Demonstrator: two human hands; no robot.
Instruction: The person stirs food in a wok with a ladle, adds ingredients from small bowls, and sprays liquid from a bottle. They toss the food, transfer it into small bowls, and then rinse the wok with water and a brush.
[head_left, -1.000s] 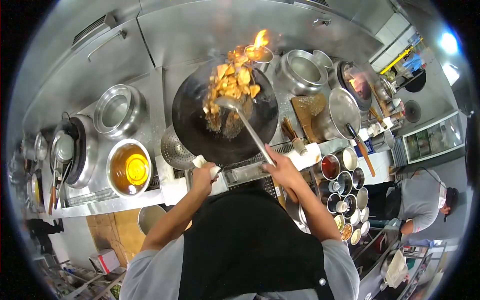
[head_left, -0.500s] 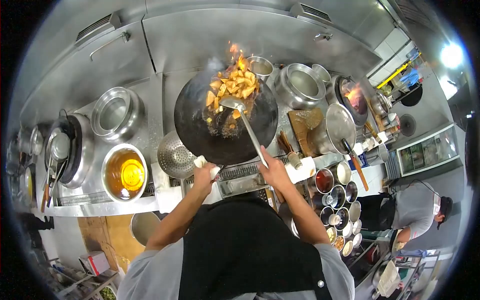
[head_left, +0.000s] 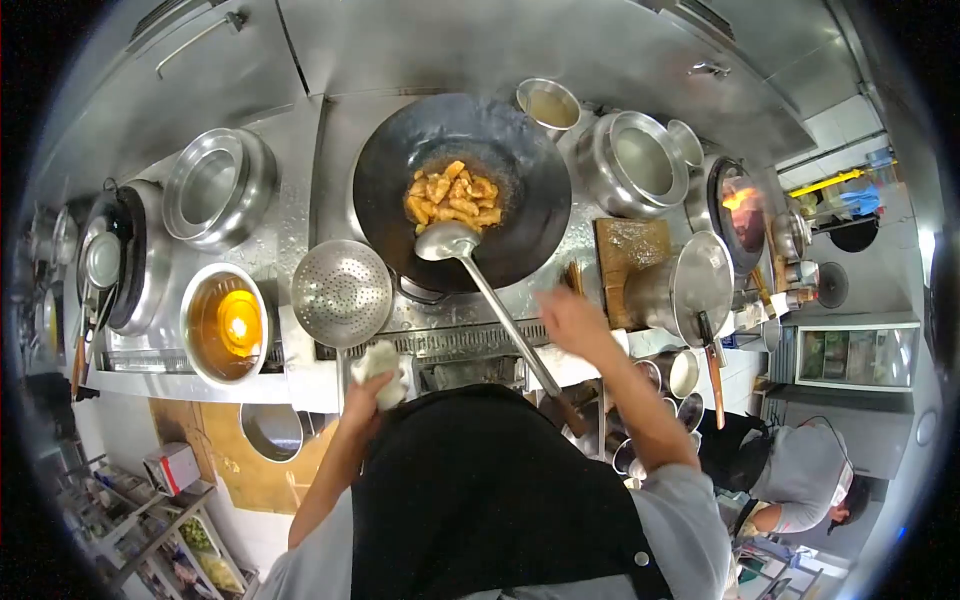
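Below the bench [head_left: 300, 385], the person wears a black apron [head_left: 490, 490] with a small white button near its lower right edge over a grey top whose sleeves seem pushed up above the elbows, both forearms bare.

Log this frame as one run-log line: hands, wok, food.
left hand: grips white cloth | right hand: open, off ladle | ladle: rests in wok | food: settled in wok | strainer: left of wok
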